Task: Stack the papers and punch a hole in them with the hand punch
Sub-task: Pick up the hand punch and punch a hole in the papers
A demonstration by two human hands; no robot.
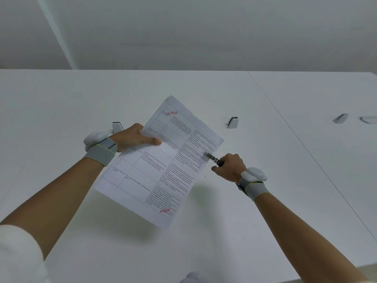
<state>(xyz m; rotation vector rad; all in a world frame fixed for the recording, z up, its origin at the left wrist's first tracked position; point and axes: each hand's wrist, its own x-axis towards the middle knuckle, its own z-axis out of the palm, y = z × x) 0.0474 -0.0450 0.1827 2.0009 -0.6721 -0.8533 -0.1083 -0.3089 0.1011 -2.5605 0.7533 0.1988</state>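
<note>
A stack of printed papers (161, 170) with table lines and red stamps is held above the white table, tilted diagonally. My left hand (132, 138) grips its left edge, thumb on top. My right hand (229, 167) is closed around the handles of a metal hand punch (213, 158). The punch's jaws sit over the right edge of the papers, about midway along that side. Both wrists wear grey bands with white pods.
The white table (265, 201) has a seam running diagonally at the right. Small white-and-black devices stand at the back: one (117, 126) behind my left hand, one (233, 121) at centre right, one (340, 118) far right. A wall rises behind the table.
</note>
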